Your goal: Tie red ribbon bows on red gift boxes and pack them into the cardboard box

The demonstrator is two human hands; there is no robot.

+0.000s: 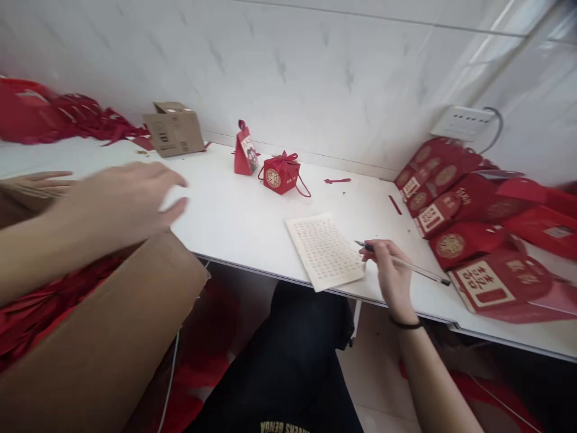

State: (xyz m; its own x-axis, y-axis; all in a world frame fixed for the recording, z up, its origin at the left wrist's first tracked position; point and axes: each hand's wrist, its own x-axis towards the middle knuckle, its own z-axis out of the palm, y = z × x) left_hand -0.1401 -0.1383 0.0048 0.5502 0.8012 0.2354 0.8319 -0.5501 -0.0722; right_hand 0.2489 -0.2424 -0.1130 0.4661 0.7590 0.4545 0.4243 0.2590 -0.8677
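My right hand (390, 267), with a dark band at the wrist, is closed around a gel pen (417, 267). Its tip points left, just above a cream sheet (325, 249) covered with rows of small characters. The sheet overhangs the table's front edge slightly. At the left, my left hand (130, 195) is smeared by motion over an open cardboard box (117, 325) holding red ribbon-like material (58, 294). Its thumb and fingers are apart, with nothing visible between them. A red gift box (282, 174) with bow and cord handle stands behind the sheet, beside a red triangular box (246, 155).
Another person's hand (38, 180) shows at the far left. A small cardboard box (175, 132) stands by the wall near heaped red ribbons (83, 114). Several red packages (489, 276) line the right, below a power strip (460, 122). Ribbon scraps (338, 180) lie on the white table (225, 222).
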